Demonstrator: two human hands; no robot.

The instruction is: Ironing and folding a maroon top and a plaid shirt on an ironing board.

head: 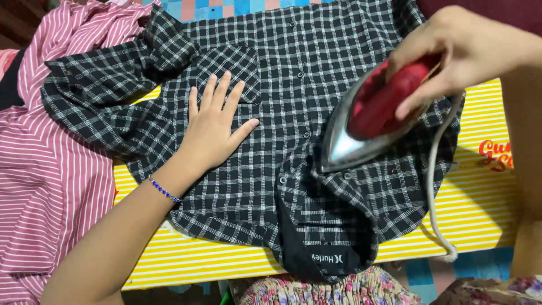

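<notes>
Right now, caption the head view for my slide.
Left hand flattens a black checked shirt while right hand holds a red iron.

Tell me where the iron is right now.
Right of centre in the head view, the red iron rests on the black checked shirt, gripped by the right hand.

Iron (361, 121) on shirt (265, 169), striped garment (51, 169) to its left.

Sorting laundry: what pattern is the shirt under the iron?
Black-and-white plaid button shirt, clearest in the head view.
</notes>
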